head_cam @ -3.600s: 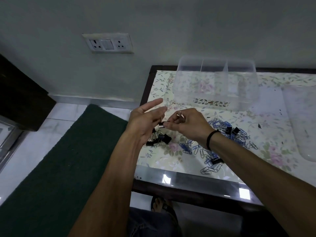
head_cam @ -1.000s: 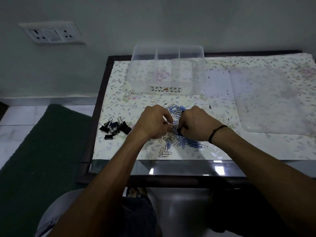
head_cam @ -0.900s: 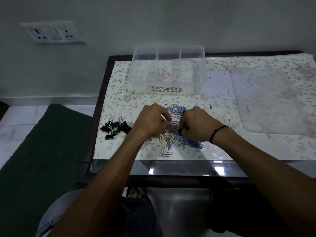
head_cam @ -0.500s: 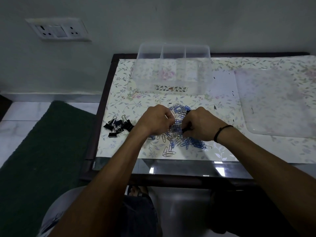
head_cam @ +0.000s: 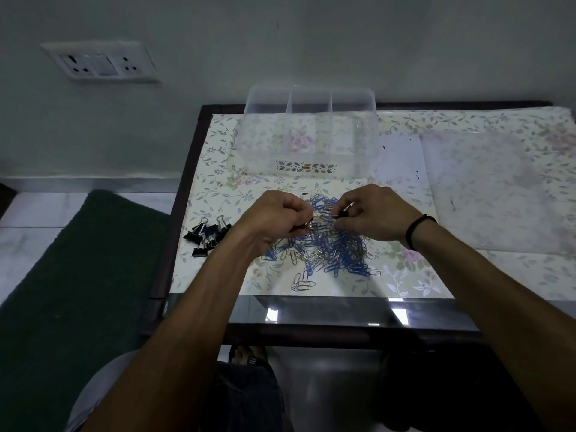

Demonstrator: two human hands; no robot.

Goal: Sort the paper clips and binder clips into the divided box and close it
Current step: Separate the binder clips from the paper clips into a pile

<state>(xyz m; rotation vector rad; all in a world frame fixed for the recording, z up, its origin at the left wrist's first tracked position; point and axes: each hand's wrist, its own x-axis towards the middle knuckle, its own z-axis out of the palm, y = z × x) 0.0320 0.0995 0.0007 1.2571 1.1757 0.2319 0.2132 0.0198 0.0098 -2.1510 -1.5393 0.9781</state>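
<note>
The box [head_cam: 307, 132] is clear, glossy plastic, and so is the lid [head_cam: 498, 188] lying flat. The paper clips [head_cam: 330, 254] look like thin wire, some bare shiny metal, some blue-coated. The binder clips [head_cam: 205, 233] are matt black with bright wire handles. The table [head_cam: 311, 310] has a glossy glass top over floral-printed sheet and a dark frame. The rug [head_cam: 78, 266] is rough green cloth.

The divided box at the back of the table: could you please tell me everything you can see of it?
The divided box is clear, slightly frosted plastic with rounded corners, standing upright and open at the far side of the table, close to the wall. Two inner walls split it into three compartments, all of which look empty. A leaf-patterned label sits low on its near wall. Neither hand touches it; the paper clips lie apart in front of it, and a clear sheet, perhaps its lid, lies to its right.
</note>
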